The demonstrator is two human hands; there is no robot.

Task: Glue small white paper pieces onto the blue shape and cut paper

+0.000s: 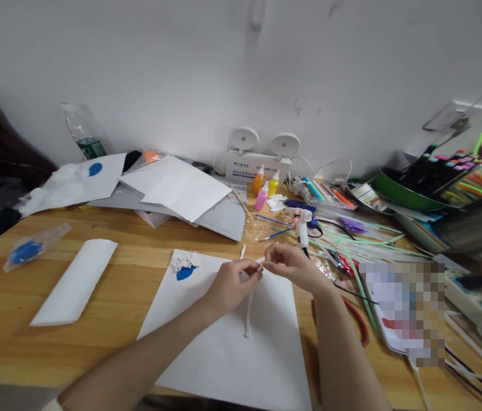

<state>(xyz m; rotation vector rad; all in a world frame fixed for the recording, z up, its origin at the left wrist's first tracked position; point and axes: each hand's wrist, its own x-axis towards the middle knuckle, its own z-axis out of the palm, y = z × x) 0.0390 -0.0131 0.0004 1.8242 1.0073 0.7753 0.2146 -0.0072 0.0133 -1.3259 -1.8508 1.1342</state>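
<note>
My left hand (238, 283) and my right hand (294, 267) meet above a large white sheet of paper (223, 365), fingertips nearly touching. Both are closed in a pinch, and what lies between the fingertips is small and mostly hidden. A thin white strip (248, 319) runs down from beneath the left fingers toward the sheet; whether it hangs or rests there I cannot tell. On the sheet's far left corner sit a blue patch (186, 273) and a crumbly white clump (184, 261). A short white piece (243, 251) shows just beyond the left hand.
A folded white paper (76, 282) and a bag with blue material (27, 251) lie left. Behind are stacked sheets (181, 185), small paint bottles (262, 195) and a hot glue gun (301, 225). To the right are a blurred-out phone (399, 314), cables and a green bowl of markers (407, 191).
</note>
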